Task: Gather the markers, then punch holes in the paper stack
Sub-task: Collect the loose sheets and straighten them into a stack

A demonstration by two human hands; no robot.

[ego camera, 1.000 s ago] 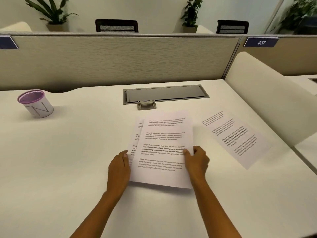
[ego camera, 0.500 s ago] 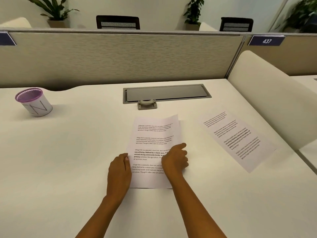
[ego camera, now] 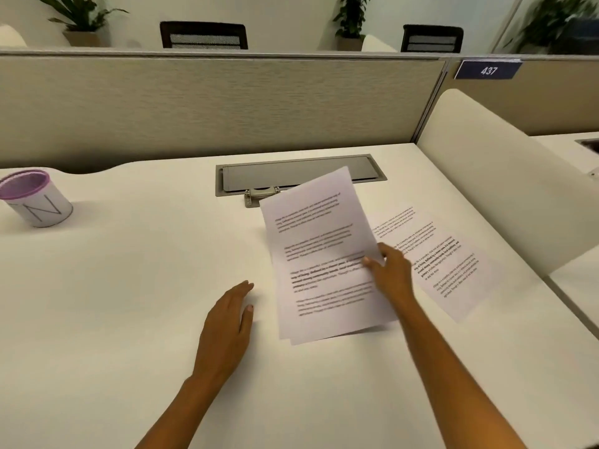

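- Paper in the stack (ego camera: 324, 264) looks thin, light and floppy: a few printed sheets, likely to slide over one another and over the smooth desk (ego camera: 129, 303), and easy to crease if pinched hard at one corner.
- Best hold, I judge, is along a long edge near the middle, thumb on top and fingers beneath, so the sheets stay squared.
- Stack lies tilted just left of a lone sheet (ego camera: 453, 264), its far end raised and covering part of the grey hatch (ego camera: 291, 171); its lower corners show sheets slightly out of line.
- Right hand (ego camera: 390, 273) grips the stack's right edge, thumb on the print, the other fingers hidden behind the paper; forearm runs in from bottom right.
- Left hand (ego camera: 227, 325) lies flat and empty on the desk just left of the stack, fingers together, not touching it.
- Cup (ego camera: 34, 197) stands far left of the stack; no markers or punch visible.
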